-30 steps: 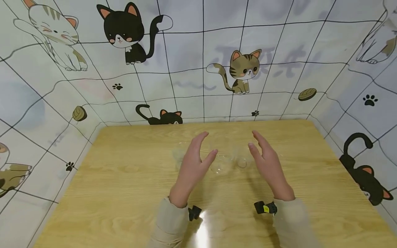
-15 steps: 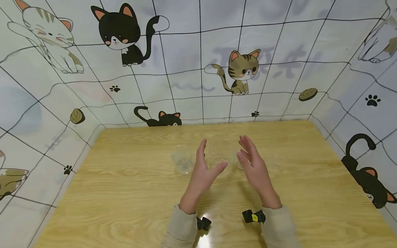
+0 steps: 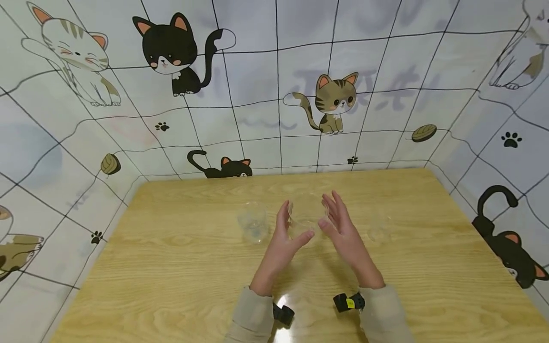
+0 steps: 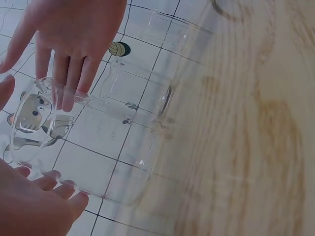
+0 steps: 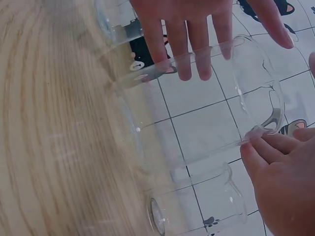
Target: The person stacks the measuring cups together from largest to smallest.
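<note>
- A white wall covering (image 3: 253, 121), printed with cats and grid lines, stands behind and at both sides; the upper corner cats are partly cut off.
- The wooden surface (image 3: 180, 271) runs out of the head view below.
- Two pale sleeves (image 3: 253, 314) (image 3: 383, 312) enter from below, cropped by the lower edge.
- The left grip (image 3: 279, 247) and right grip (image 3: 347, 240) face each other, thumbs nearest the person, fingers fairly straight and spread along the beaker's sides; how firmly they press cannot be told.
- The large clear beaker (image 3: 307, 212) is between them, rim up; its faint outline and the hands make its lower part hard to read, and its side marks are too blurred to read.
- A clear glass vessel (image 3: 253, 223) is to the left, its shape indistinct.
- A smaller beaker (image 5: 197, 206), low in the right wrist view, is mostly hidden by the right grip in the head view.
- A faint small glass (image 3: 379, 231) is farther right.
- Black wrist cameras (image 3: 284, 315) (image 3: 349, 302) sit inside the cuffs.
</note>
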{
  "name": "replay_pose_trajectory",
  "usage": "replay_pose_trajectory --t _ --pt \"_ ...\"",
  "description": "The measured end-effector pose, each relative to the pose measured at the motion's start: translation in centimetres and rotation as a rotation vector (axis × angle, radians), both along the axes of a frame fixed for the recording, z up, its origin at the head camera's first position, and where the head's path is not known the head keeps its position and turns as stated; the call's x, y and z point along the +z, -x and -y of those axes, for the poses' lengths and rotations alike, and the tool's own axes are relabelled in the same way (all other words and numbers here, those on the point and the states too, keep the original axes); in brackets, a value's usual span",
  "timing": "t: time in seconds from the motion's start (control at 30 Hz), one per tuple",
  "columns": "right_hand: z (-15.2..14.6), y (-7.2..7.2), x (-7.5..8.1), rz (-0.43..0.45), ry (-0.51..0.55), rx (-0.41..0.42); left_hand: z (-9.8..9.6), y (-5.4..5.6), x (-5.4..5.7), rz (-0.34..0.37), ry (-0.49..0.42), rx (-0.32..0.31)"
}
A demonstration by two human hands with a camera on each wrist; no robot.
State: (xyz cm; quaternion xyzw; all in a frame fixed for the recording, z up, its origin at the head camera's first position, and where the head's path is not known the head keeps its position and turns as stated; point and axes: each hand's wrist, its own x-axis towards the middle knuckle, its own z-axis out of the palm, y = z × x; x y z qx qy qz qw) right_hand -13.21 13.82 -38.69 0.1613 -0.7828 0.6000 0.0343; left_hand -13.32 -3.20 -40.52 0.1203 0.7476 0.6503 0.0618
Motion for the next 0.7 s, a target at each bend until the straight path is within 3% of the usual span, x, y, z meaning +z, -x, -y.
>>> replay_pose_trajectory --t 0.4,0.57,0.7 --pt "0.3 0.6 -1.5 0.133 -0.056 -0.009 0.7 0.9 -1.4 0.001 -0.017 -0.067" --pt "0.2 1.4 -3.4 0.127 -0.095 -0.057 0.8 1.1 -1.7 0.03 -0.048 -0.082" --pt "0.5 1.6 -3.8 0.092 -0.129 -0.102 0.9 1.2 -2.0 0.027 -0.05 -0.089"
